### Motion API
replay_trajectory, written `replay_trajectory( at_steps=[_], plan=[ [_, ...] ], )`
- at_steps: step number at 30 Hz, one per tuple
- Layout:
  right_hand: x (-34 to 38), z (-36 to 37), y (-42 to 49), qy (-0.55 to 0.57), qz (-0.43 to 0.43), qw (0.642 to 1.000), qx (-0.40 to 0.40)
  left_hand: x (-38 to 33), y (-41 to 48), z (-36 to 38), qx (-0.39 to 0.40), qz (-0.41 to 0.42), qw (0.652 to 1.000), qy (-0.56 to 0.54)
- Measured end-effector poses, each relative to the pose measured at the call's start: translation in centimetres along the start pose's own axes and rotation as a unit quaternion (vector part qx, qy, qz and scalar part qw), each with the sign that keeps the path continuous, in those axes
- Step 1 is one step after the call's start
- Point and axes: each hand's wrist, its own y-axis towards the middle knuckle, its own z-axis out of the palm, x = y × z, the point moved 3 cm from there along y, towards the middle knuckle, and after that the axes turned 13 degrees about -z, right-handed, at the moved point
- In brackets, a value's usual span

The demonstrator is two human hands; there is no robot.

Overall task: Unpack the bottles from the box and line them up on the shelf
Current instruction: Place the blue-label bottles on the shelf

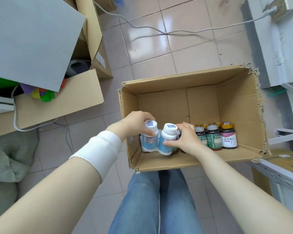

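Head view: looking down past a person's jeans at a tiled floor, with both bare arms reaching into an open cardboard box.
Far left: a second carton with coloured items inside, well apart from the work.
Left hand: comes in over the box's left wall. Its fingers curl down around the cap of the left white bottle, gripping it from above.
Left white bottle: stands upright in the near left corner of the box, cap toward the camera.
Right white bottle: just beside the first, touching or nearly so. It is close to upright, tilted a little.
Right hand: wraps this bottle from its right side, thumb pressed on the lower label and fingers curled behind the neck.
Dark bottles: a cluster with silver and gold caps, upright along the near wall just right of the right hand, with no hand on them.
Key relation: each white bottle's long axis runs vertically and each hand sits on its own bottle. The way out is probably straight up, clear of the near wall.
Progress: likely early to midway. The far half of the box floor is bare, and several bottles are inside.
Shelf: not clearly identifiable. The pale metal furniture at the right edge may be it.
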Motion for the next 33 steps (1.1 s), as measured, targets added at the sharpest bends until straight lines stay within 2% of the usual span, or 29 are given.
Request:
replay_trajectory(
  at_steps=[4, 10, 15, 22, 29, 33],
  plan=[
    [0.6, -1.8, -4.1, 0.135, 0.03, 0.99, -0.033, -0.8, -4.0, -1.0, -0.035, 0.033, 0.995, -0.092],
    [2.0, -3.9, -12.8, 0.3, 0.011, 0.94, -0.165, -4.5, -10.6, -1.4, -0.045, 0.114, 0.96, -0.251],
    [3.7, -3.3, -21.9, 0.442, -0.008, 0.852, -0.281, -8.9, -17.1, -0.3, -0.037, 0.187, 0.923, -0.335],
    [6.4, 0.7, -35.2, 0.604, -0.024, 0.668, -0.434, -12.3, -27.6, 6.0, 0.105, 0.261, 0.886, -0.369],
    [7.6, 2.7, -50.2, 0.606, -0.111, 0.603, -0.507, -16.5, -40.2, 16.0, 0.213, 0.34, 0.868, -0.293],
    [6.1, 5.0, -60.2, 0.597, -0.15, 0.558, -0.556, -18.9, -48.3, 23.7, 0.26, 0.387, 0.845, -0.262]
  ],
)
